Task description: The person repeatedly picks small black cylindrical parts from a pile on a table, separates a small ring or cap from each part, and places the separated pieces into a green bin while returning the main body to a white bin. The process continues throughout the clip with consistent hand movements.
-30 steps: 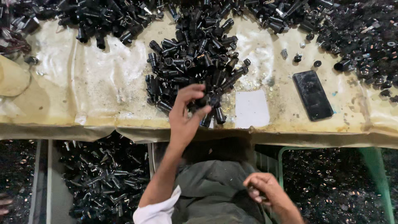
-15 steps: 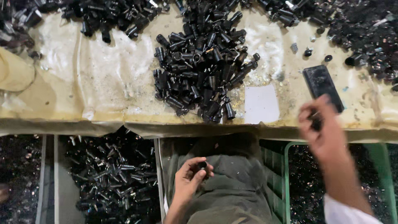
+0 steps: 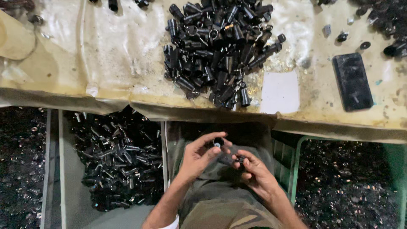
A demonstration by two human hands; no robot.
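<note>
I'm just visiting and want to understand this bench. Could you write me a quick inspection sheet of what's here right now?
Surface: yellowish, stained sheet over the bench, edge sagging at the front.
Job's things: left hand holds a small black tube piece at its fingertips; right hand holds a small dark part. Both are held over the lap, close together.
Clutter: heap of black tube parts on the bench; a white card; a dark flat phone-like slab; a few loose bits at the far right.
Grippers: two bare hands, each pinching a part.
Cables: nothing seen.
Surroundings: grey bin of black parts below left; green crate below right.
</note>
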